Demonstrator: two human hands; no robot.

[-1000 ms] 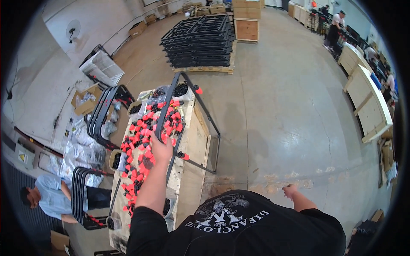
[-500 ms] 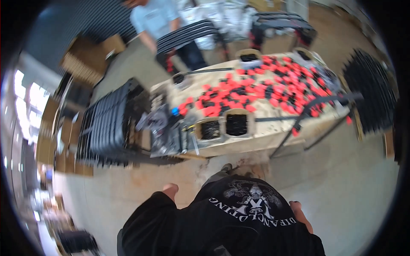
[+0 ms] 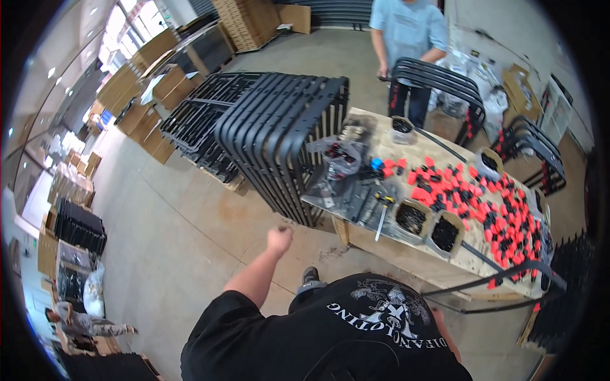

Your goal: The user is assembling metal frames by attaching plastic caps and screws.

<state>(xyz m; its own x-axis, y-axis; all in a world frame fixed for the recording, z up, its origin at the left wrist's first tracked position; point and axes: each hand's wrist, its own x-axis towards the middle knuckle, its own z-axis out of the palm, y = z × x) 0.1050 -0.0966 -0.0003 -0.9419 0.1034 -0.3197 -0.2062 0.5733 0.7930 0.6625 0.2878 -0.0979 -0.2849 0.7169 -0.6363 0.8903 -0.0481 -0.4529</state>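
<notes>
My left hand (image 3: 279, 240) is held out over the floor, with its fingers curled closed. A small dark spot shows at the fingers, too small to name. Nearest to this hand stands a row of black bent-tube metal frames (image 3: 279, 133), packed side by side; the hand looks apart from them. At the right of my black shirt, part of my right arm (image 3: 447, 336) shows low down, and its fingers are hidden. A long black bent tube frame (image 3: 508, 274) leans at the right end of the wooden table (image 3: 381, 253).
Red and black plastic pieces (image 3: 502, 222) cover the table, with tubs of black parts (image 3: 446, 233), a plastic bag (image 3: 342, 159) and hand tools (image 3: 382, 216). Across it, a person (image 3: 410, 32) in light blue handles another frame (image 3: 438, 76). Cardboard boxes (image 3: 149, 133) stand far left.
My view has turned left, so the table now sits farther right and the frame stack nearer the middle. My left arm has stretched forward; my right hand has slipped mostly out of sight.
</notes>
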